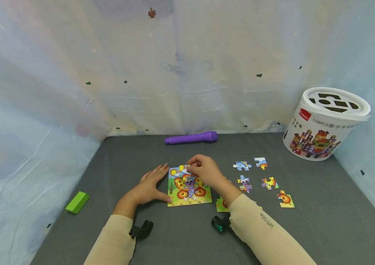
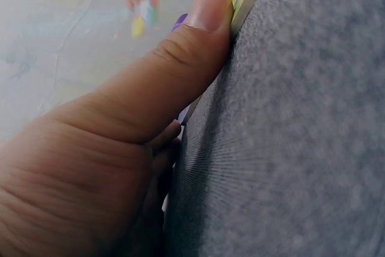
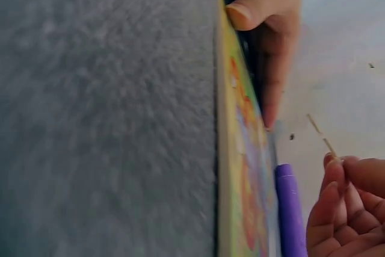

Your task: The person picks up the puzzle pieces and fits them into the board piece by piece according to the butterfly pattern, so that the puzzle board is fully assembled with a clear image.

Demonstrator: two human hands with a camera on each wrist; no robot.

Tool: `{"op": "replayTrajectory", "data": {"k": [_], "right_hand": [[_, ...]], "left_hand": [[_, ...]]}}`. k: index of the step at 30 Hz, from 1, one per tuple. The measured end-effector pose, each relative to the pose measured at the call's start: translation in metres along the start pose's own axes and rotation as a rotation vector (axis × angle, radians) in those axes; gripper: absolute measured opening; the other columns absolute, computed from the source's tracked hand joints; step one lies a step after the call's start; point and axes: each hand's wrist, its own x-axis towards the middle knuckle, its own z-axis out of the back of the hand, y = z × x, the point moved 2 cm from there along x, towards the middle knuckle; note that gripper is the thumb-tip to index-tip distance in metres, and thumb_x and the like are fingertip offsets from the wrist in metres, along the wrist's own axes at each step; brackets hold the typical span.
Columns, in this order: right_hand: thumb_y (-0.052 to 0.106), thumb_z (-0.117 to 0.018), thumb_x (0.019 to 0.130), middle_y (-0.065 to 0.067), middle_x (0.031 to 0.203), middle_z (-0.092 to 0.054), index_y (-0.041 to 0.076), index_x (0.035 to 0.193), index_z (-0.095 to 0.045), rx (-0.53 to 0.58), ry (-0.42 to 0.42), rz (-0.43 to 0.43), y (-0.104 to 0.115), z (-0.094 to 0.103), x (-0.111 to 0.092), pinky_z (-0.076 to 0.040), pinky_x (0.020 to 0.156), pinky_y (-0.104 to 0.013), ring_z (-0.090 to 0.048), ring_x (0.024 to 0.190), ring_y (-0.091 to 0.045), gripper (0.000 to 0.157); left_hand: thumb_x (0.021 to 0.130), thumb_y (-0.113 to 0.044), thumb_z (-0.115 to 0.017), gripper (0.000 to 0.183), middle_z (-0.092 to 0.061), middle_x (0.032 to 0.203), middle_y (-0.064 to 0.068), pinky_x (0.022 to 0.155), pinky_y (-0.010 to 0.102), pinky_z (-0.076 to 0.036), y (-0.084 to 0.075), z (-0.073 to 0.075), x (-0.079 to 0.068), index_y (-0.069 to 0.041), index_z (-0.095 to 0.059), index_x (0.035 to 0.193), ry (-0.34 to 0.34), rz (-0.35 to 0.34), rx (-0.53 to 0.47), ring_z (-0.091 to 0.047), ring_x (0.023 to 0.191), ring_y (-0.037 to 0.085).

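Observation:
A square butterfly jigsaw board (image 1: 190,200) lies flat on the dark grey table. My left hand (image 1: 148,188) rests along its left side, fingers extended, the thumb (image 2: 207,13) touching the lower left corner. Over the board's upper right part, my right hand (image 1: 207,172) pinches a small puzzle piece (image 3: 329,147) between thumb and fingertips. In the right wrist view that piece appears edge-on, held up off the board. The left wrist view shows its blurred yellow and blue colours. My right hand hides the board's upper right corner.
Several loose puzzle pieces (image 1: 242,166) lie to the right; a green-edged one (image 1: 221,205) is partly under my right forearm. A purple microphone-shaped stick (image 1: 191,138) lies at the back. A white block bucket (image 1: 323,125) stands back right, a green block (image 1: 77,202) far left.

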Motion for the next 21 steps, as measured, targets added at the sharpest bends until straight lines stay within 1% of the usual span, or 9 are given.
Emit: {"op": "replayTrajectory", "data": {"k": [3, 7, 10, 13, 15, 18, 21], "right_hand": [[0.013, -0.074, 0.107, -0.007, 0.092, -0.075, 0.004, 0.117, -0.075, -0.045, 0.017, -0.037, -0.004, -0.009, 0.008, -0.062, 0.072, -0.043, -0.074, 0.083, -0.029, 0.014], [0.009, -0.072, 0.107, -0.010, 0.087, -0.074, -0.001, 0.118, -0.074, -0.045, 0.056, -0.075, -0.008, -0.018, 0.017, -0.061, 0.065, -0.037, -0.073, 0.077, -0.029, 0.016], [0.006, -0.070, 0.107, -0.013, 0.091, -0.075, -0.004, 0.118, -0.073, 0.009, 0.072, -0.134, -0.010, -0.022, 0.022, -0.062, 0.066, -0.036, -0.073, 0.075, -0.026, 0.015], [0.005, -0.069, 0.108, -0.015, 0.096, -0.075, -0.006, 0.117, -0.073, 0.072, 0.070, -0.206, -0.010, -0.025, 0.025, -0.063, 0.067, -0.036, -0.073, 0.073, -0.024, 0.014], [0.004, -0.069, 0.108, -0.016, 0.097, -0.075, -0.006, 0.117, -0.073, 0.098, 0.068, -0.239, -0.010, -0.027, 0.028, -0.064, 0.067, -0.035, -0.074, 0.072, -0.023, 0.014], [0.004, -0.070, 0.107, -0.015, 0.098, -0.075, -0.007, 0.121, -0.073, 0.101, 0.076, -0.258, -0.009, -0.030, 0.030, -0.064, 0.067, -0.033, -0.075, 0.073, -0.022, 0.018], [0.007, -0.070, 0.108, -0.014, 0.101, -0.074, -0.007, 0.128, -0.071, 0.080, 0.096, -0.250, -0.007, -0.032, 0.029, -0.064, 0.072, -0.035, -0.076, 0.080, -0.023, 0.025]], "left_hand": [[0.075, -0.055, -0.099, 0.129, -0.017, 0.180, 0.005, 0.128, 0.061, -0.003, 0.000, 0.000, 0.000, -0.008, -0.029, 0.173, 0.003, -0.004, 0.002, -0.007, 0.166, 0.031], [0.076, -0.055, -0.098, 0.128, -0.017, 0.180, 0.005, 0.128, 0.062, -0.004, 0.001, 0.000, 0.001, -0.008, -0.029, 0.173, 0.007, -0.016, 0.010, -0.007, 0.166, 0.031], [0.076, -0.055, -0.098, 0.128, -0.017, 0.180, 0.006, 0.127, 0.062, -0.004, 0.000, 0.002, 0.001, -0.008, -0.030, 0.173, 0.010, -0.023, 0.012, -0.006, 0.166, 0.032], [0.077, -0.056, -0.098, 0.127, -0.017, 0.180, 0.006, 0.127, 0.063, -0.003, -0.001, 0.003, 0.001, -0.008, -0.030, 0.173, 0.017, -0.026, 0.010, -0.006, 0.166, 0.032], [0.077, -0.056, -0.097, 0.127, -0.017, 0.180, 0.007, 0.127, 0.064, -0.003, -0.002, 0.003, 0.001, -0.008, -0.030, 0.173, 0.021, -0.028, 0.009, -0.006, 0.166, 0.033], [0.076, -0.058, -0.097, 0.128, -0.017, 0.180, 0.007, 0.127, 0.064, -0.003, -0.001, 0.003, 0.001, -0.007, -0.030, 0.173, 0.019, -0.034, 0.004, -0.006, 0.166, 0.033], [0.075, -0.059, -0.097, 0.130, -0.018, 0.180, 0.010, 0.126, 0.065, -0.003, 0.000, 0.002, 0.000, -0.005, -0.030, 0.172, 0.014, -0.046, -0.005, -0.007, 0.165, 0.036]]}}
